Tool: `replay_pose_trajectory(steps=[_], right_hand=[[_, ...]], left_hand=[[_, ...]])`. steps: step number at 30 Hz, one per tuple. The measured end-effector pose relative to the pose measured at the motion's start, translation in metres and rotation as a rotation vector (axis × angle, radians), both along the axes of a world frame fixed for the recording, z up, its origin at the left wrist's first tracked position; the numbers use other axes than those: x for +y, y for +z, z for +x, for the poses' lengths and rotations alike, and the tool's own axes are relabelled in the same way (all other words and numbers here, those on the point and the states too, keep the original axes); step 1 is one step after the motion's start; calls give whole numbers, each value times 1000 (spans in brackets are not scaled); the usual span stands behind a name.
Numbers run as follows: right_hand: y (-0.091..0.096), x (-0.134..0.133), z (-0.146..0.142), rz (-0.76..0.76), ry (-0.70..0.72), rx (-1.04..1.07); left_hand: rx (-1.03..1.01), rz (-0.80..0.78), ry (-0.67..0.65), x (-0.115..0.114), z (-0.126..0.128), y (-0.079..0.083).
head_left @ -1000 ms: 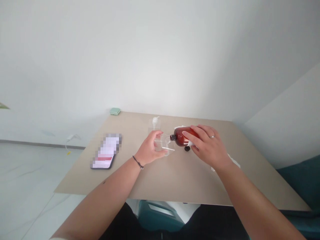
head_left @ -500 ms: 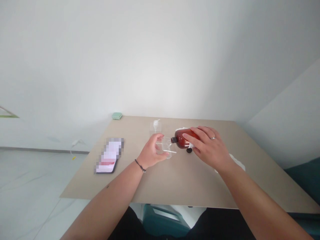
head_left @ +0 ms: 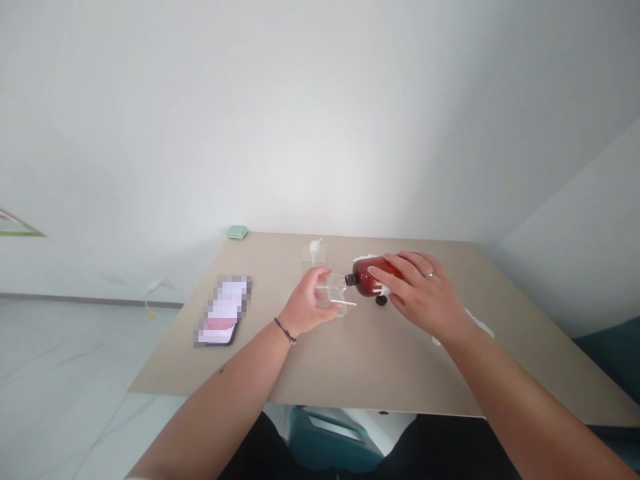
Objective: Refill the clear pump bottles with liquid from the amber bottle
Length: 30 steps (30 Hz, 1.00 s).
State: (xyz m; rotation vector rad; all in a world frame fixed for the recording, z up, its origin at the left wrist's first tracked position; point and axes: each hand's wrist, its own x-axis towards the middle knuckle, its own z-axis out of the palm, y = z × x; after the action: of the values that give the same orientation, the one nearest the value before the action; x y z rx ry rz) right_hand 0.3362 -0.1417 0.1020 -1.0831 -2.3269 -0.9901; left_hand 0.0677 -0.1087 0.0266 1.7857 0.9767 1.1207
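Observation:
My left hand (head_left: 309,303) is closed around a clear see-through container (head_left: 336,288), thumb and fingers on opposite sides. My right hand (head_left: 423,290) grips a reddish-brown bottle (head_left: 367,277) from above. The bottle lies tilted nearly flat, its uncapped dark neck pointing left at the container's mouth. Whether the neck touches the rim, or liquid flows, I cannot tell. Just below the bottle is a round black cap (head_left: 381,301) on the table. A clear pump bottle with a white pump head (head_left: 315,250) stands behind my left hand.
On the beige table (head_left: 350,373), a phone (head_left: 225,310) with a lit, blurred screen lies at left. A small green case (head_left: 237,232) sits at the back left corner. White paper (head_left: 480,322) shows beside my right wrist. A wall (head_left: 320,133) rises behind the table.
The whole view has shifted slightly, so everything appears a little further right. Both hands keep their hold, with the bottle neck still at the clear container.

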Motion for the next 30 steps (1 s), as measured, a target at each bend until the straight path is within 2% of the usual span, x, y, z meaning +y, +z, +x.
replay_pose_trajectory(steps=[15,30], right_hand=[[8,-1,-2,14,9,-31],[6,-1,-1,-4,-4,-35]], left_hand=[[-29,-11,-9,1,1,-2],[-33,-21,-7,1,1,-2]])
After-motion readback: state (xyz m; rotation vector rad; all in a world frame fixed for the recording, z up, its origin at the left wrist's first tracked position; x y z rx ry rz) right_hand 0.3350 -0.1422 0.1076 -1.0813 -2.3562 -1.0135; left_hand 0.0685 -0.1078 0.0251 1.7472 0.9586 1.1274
